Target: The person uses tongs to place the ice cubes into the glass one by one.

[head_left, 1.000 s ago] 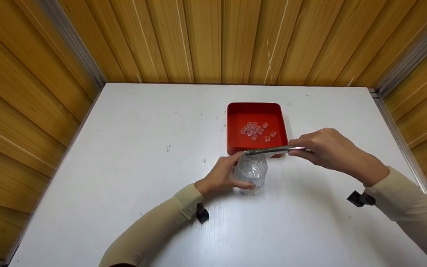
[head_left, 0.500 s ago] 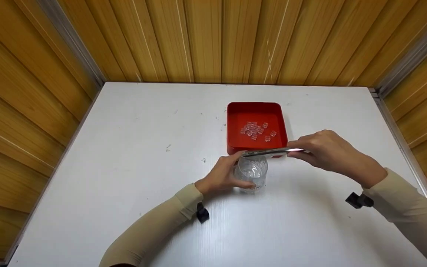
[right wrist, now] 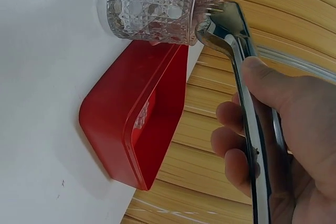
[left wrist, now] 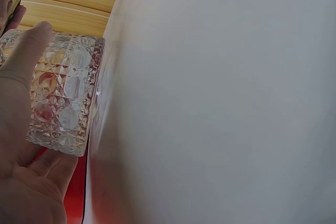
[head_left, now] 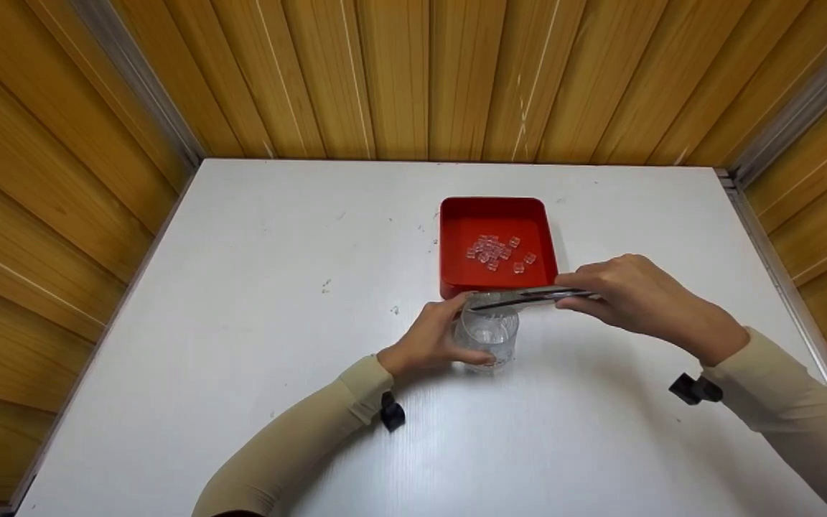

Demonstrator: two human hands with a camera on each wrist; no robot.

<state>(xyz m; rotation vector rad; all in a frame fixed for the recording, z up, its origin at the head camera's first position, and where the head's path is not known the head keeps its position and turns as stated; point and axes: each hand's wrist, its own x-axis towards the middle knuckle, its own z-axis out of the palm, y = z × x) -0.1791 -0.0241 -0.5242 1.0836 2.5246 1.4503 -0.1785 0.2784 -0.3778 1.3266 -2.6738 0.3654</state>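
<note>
My left hand [head_left: 428, 339] grips a clear cut-glass tumbler [head_left: 487, 339], its thumb on the near side and the other fingers round the far side. The diamond pattern of the tumbler [left wrist: 65, 90] shows closely in the left wrist view. From the right, my right hand [head_left: 632, 296] holds metal tongs [head_left: 528, 295] level, with their ends at the tumbler's mouth. One end of the tongs [right wrist: 244, 87] is spoon-shaped and the other fork-like. The two ends stand a little apart. Whether anything lies between them or in the tumbler, I cannot tell.
A red square tray [head_left: 451, 283] stands just behind the tumbler. Several clear cubes [head_left: 489, 249] lie in it, most bunched together. The white table [head_left: 277, 287] backs onto wood-look panel walls [head_left: 399, 79], with more panels left and right.
The tongs' ends have spread slightly apart at the tumbler's mouth, one dipping lower. My right hand has shifted only a little; the left hand and tumbler have stayed put.
</note>
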